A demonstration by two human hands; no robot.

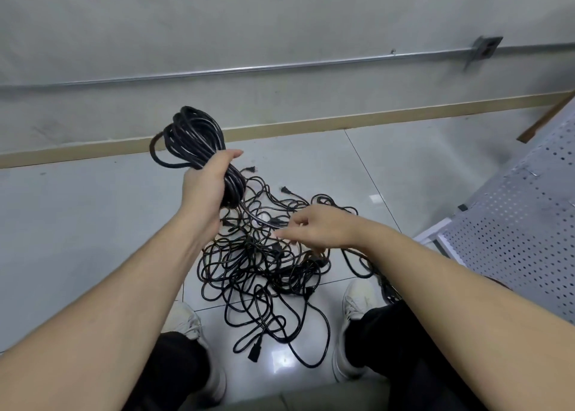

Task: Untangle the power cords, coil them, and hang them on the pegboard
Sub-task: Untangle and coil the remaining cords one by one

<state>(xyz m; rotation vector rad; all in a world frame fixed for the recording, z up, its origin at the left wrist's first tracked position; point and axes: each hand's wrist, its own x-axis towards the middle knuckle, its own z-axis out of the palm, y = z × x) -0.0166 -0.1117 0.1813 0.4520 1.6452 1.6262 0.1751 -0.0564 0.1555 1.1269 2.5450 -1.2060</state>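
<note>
My left hand (208,182) grips a coil of black power cord (193,136), held up above the floor; one strand runs from the coil's lower end down toward the pile. A tangled heap of black power cords (264,270) lies on the tiled floor between my feet, with plugs showing at its far edge (250,170) and near edge (254,350). My right hand (314,228) hovers over the heap's upper part, fingers loosely curled; whether it pinches a strand I cannot make out.
A perforated white metal seat (522,224) stands at the right. A grey wall with a metal conduit (249,68) and a socket box (487,48) runs along the back. My white shoes (357,301) flank the heap.
</note>
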